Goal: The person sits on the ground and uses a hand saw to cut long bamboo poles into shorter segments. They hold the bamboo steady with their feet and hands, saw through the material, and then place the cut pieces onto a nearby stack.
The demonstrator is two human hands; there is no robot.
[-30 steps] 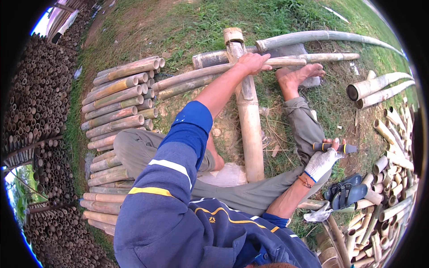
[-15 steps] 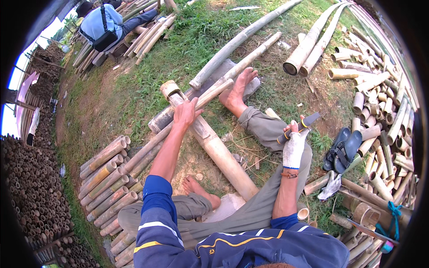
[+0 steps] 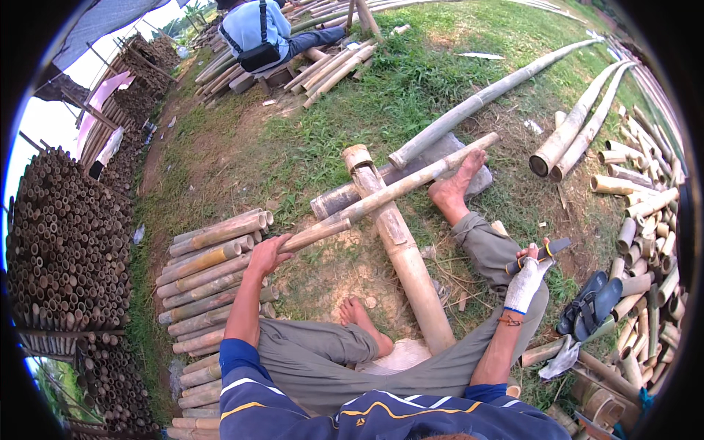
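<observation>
My left hand [image 3: 269,254] is closed over a cut bamboo pole [image 3: 319,234], whose left part lies along the top of a bamboo stack [image 3: 213,317] beside my left leg. My right hand [image 3: 526,281], in a white glove with bare fingertips, grips a bladed tool [image 3: 529,265] with a black-and-yellow handle and a broad dark blade, above my right knee. Another long bamboo pole [image 3: 433,172] rests across a thick notched bamboo post [image 3: 414,275] that slants up from between my legs. Its far end is near my bare right foot [image 3: 456,192].
Black sandals [image 3: 590,304] and a heap of cut bamboo [image 3: 645,227] are on the right. Long poles [image 3: 491,99] lie on the grass ahead. A seated person [image 3: 257,37] in light blue is at the upper left. Stacked bamboo [image 3: 66,249] stands at far left.
My left hand has moved left and nearer to me with the cut pole, away from the notched post. The right hand still holds the tool over the knee. The view has shifted.
</observation>
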